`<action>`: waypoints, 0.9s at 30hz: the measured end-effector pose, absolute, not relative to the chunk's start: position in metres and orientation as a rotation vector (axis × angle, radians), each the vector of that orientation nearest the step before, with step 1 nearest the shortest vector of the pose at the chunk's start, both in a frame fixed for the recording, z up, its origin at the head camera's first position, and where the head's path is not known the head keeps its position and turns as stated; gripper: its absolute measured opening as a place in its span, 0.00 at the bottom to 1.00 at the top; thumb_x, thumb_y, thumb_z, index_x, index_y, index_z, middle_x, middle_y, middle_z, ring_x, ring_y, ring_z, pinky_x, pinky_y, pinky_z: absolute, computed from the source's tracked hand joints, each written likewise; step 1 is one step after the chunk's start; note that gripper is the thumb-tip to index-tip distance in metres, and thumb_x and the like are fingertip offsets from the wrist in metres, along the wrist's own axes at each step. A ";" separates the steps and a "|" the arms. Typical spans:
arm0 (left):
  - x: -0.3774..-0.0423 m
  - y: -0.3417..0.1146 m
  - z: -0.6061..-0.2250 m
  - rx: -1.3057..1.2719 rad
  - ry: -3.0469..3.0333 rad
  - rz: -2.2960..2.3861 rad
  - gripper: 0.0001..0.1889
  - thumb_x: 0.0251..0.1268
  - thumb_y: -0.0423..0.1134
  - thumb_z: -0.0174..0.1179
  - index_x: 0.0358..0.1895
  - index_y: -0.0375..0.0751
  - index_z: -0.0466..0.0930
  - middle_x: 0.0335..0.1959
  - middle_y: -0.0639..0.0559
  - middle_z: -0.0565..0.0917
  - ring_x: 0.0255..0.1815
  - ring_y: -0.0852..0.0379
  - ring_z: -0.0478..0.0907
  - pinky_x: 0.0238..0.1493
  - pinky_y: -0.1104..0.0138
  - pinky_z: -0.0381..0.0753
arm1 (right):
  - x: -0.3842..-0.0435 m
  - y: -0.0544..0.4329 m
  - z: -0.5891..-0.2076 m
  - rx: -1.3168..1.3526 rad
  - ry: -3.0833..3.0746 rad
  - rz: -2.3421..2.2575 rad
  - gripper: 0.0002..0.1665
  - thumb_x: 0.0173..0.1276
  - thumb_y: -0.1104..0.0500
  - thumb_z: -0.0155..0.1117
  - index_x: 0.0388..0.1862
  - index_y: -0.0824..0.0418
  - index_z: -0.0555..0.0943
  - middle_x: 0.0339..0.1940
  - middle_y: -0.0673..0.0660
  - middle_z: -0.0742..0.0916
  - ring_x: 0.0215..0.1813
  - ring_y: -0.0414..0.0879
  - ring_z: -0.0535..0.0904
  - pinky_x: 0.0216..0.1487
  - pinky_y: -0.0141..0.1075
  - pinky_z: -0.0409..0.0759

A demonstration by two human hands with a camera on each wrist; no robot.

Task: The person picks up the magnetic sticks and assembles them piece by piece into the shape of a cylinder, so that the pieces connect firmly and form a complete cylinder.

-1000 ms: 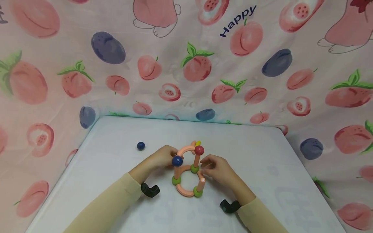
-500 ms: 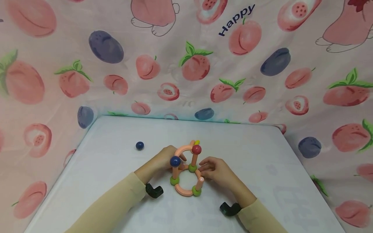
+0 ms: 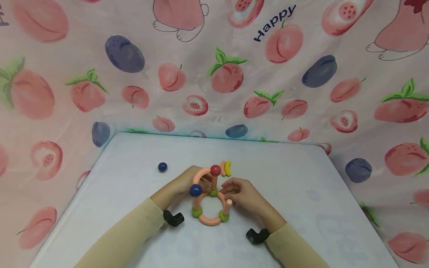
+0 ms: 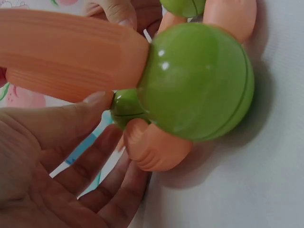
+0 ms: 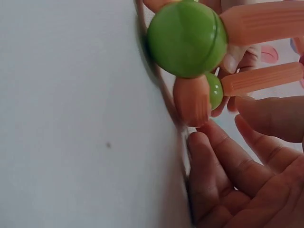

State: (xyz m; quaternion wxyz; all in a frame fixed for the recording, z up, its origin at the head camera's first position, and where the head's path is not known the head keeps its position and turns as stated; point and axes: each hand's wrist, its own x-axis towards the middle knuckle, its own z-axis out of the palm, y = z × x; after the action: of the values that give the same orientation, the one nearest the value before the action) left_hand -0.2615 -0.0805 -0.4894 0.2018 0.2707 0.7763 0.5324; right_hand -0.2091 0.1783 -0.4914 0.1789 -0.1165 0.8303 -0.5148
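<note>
A stick-and-ball toy frame [image 3: 210, 220] stands on the white table, its ring of curved orange sticks joined by green balls [image 3: 197, 212]. Two upright sticks carry a blue ball [image 3: 196, 190] and a red ball [image 3: 215, 170], bridged by an arched stick. A third upright [image 3: 227, 207] is bare on top. My left hand [image 3: 189, 182] reaches behind the frame; in the left wrist view its thumb and a finger pinch the base of the far upright. My right hand [image 3: 242, 193] touches the ring's right side with bent fingertips, its thumb [image 5: 270, 116] apart from the sticks.
A loose blue ball [image 3: 162, 167] lies at the back left of the table. Behind the frame lie a short curved orange stick [image 3: 223, 168] and a yellow curved stick [image 3: 228, 169]. A fruit-print cloth [image 3: 214, 74] hangs behind the table [image 3: 291, 163].
The frame has turned a little and shifted left, uncovering more of the orange and yellow sticks behind it. My right hand has moved left with it. The left hand stays behind the frame.
</note>
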 end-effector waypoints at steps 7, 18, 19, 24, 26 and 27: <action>-0.260 -0.081 -0.491 0.744 2.140 1.434 0.14 0.64 0.31 0.73 0.53 0.37 0.87 0.51 0.43 0.92 0.55 0.52 0.87 0.60 0.59 0.86 | -0.213 0.178 -0.498 -0.329 2.353 -1.471 0.16 0.73 0.65 0.70 0.59 0.64 0.84 0.55 0.62 0.92 0.56 0.51 0.89 0.48 0.32 0.87; -0.252 -0.082 -0.492 0.581 2.271 1.410 0.15 0.62 0.35 0.76 0.51 0.41 0.87 0.49 0.46 0.91 0.53 0.53 0.85 0.59 0.56 0.86 | -0.208 0.196 -0.497 -0.255 2.387 -1.431 0.17 0.74 0.63 0.71 0.60 0.63 0.84 0.53 0.60 0.92 0.46 0.47 0.87 0.43 0.36 0.86; -0.251 -0.083 -0.491 0.570 2.289 1.410 0.15 0.61 0.35 0.76 0.50 0.40 0.87 0.49 0.46 0.91 0.52 0.53 0.85 0.58 0.56 0.86 | -0.206 0.197 -0.497 -0.252 2.386 -1.428 0.17 0.74 0.63 0.71 0.60 0.63 0.83 0.53 0.59 0.92 0.46 0.47 0.87 0.43 0.36 0.86; -0.245 -0.089 -0.490 0.494 2.353 1.408 0.11 0.64 0.35 0.75 0.47 0.43 0.86 0.50 0.47 0.91 0.57 0.47 0.87 0.63 0.50 0.86 | -0.198 0.200 -0.494 -0.229 2.364 -1.414 0.20 0.71 0.64 0.74 0.60 0.61 0.84 0.51 0.57 0.92 0.47 0.46 0.87 0.45 0.34 0.87; -0.243 -0.092 -0.490 0.454 2.370 1.412 0.10 0.65 0.37 0.74 0.47 0.45 0.86 0.52 0.48 0.91 0.62 0.44 0.86 0.66 0.47 0.84 | -0.194 0.200 -0.493 -0.256 2.360 -1.399 0.21 0.69 0.64 0.76 0.60 0.59 0.84 0.51 0.57 0.91 0.48 0.46 0.87 0.47 0.34 0.86; -0.242 -0.093 -0.490 0.445 2.379 1.412 0.10 0.66 0.37 0.74 0.47 0.45 0.86 0.53 0.48 0.91 0.63 0.44 0.86 0.67 0.46 0.84 | -0.192 0.200 -0.494 -0.280 2.366 -1.387 0.22 0.67 0.63 0.77 0.60 0.58 0.84 0.51 0.56 0.91 0.48 0.46 0.87 0.47 0.34 0.85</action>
State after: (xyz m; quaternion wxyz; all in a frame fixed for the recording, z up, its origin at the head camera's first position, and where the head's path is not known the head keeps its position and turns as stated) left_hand -0.2419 -0.0926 -0.4898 0.1691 0.1564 0.8368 0.4968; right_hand -0.1918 0.1995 -0.4936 0.1914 -0.0996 0.8424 -0.4938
